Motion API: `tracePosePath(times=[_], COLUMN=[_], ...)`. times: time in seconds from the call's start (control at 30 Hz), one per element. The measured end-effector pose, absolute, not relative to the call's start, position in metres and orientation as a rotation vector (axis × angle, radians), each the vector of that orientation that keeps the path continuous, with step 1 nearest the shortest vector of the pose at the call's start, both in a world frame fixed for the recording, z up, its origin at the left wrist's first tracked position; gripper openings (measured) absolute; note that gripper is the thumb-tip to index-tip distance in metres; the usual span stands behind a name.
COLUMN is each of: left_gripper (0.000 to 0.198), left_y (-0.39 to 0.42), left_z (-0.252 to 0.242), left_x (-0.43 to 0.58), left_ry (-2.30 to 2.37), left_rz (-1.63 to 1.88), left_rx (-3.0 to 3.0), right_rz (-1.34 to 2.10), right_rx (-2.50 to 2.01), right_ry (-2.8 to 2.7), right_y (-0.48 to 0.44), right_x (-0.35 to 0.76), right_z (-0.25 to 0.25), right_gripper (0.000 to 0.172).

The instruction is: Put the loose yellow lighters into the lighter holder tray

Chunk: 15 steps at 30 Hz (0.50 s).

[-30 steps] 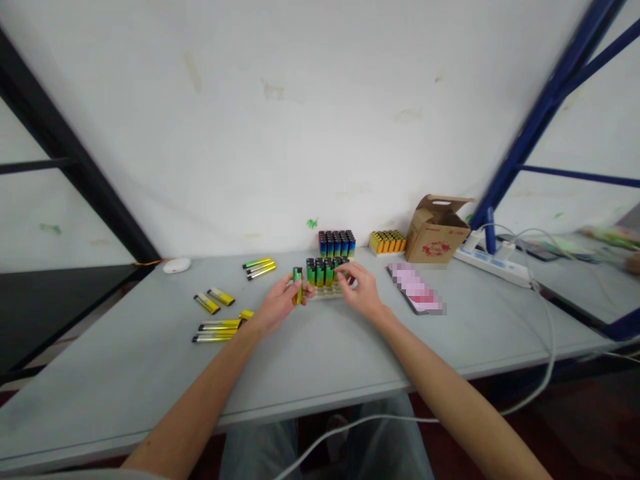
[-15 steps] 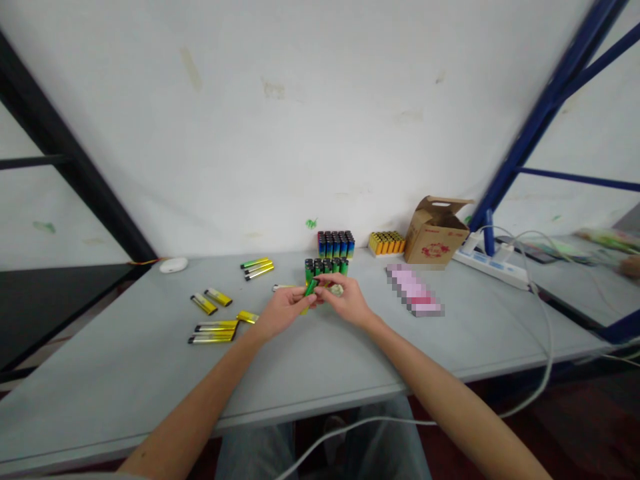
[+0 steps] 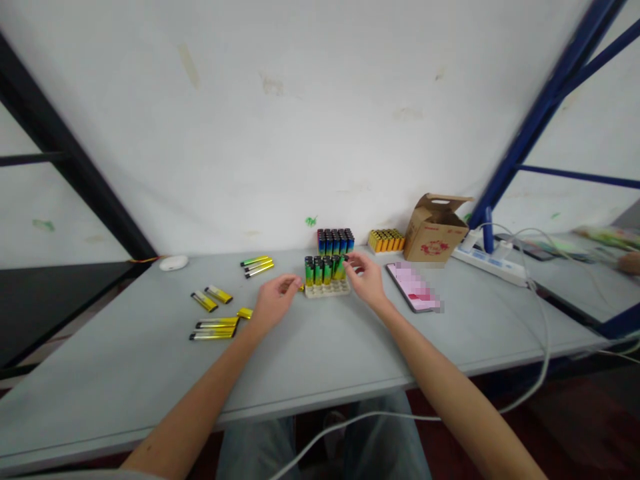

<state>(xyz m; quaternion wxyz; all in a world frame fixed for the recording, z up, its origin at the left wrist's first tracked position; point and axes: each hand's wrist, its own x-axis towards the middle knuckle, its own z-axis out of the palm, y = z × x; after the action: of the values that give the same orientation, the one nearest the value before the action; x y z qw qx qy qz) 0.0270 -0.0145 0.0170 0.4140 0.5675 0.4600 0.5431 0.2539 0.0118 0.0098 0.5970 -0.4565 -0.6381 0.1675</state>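
On a grey table (image 3: 320, 360) by a white wall, a green lighter (image 3: 341, 267) is being pinched by the right hand (image 3: 367, 281) and seated at the right edge of the tray (image 3: 327, 291). The left hand (image 3: 273, 301) is being rested beside it, loosely curled, its grasp untellable. A straight downward press is seemingly being called for.

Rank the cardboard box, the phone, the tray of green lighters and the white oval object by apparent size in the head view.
1. cardboard box
2. phone and tray of green lighters: too alike to separate
3. white oval object
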Motion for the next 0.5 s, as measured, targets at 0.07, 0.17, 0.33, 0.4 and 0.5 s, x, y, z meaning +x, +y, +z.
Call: tracePosePath(times=[0.07,0.17,0.33,0.4,0.5], left_gripper=[0.004,0.009,0.015,0.016,0.022], left_y=[-0.012,-0.008,-0.002,0.000,0.002], left_z=[0.014,0.007,-0.001,-0.004,-0.009], left_x=[0.023,0.018,0.009,0.005,0.001], left_ry=[1.190,1.210,1.362,1.417,1.403], left_rz=[1.364,1.351,1.273,1.279,1.394], left_rx=[1.465,1.566,1.956,2.023,1.940], right_rz=[0.373,0.367,0.373,0.379,0.390], right_rx=[-1.073,-1.087,-1.085,-1.071,-1.052], right_ry=[-1.540,-1.608,-1.623,-1.622,-1.651], right_y=[0.012,0.014,0.014,0.014,0.014], right_x=[0.255,0.255,0.256,0.256,0.257], right_z=[0.007,0.004,0.004,0.004,0.003], right_gripper=[0.023,0.022,0.023,0.023,0.023])
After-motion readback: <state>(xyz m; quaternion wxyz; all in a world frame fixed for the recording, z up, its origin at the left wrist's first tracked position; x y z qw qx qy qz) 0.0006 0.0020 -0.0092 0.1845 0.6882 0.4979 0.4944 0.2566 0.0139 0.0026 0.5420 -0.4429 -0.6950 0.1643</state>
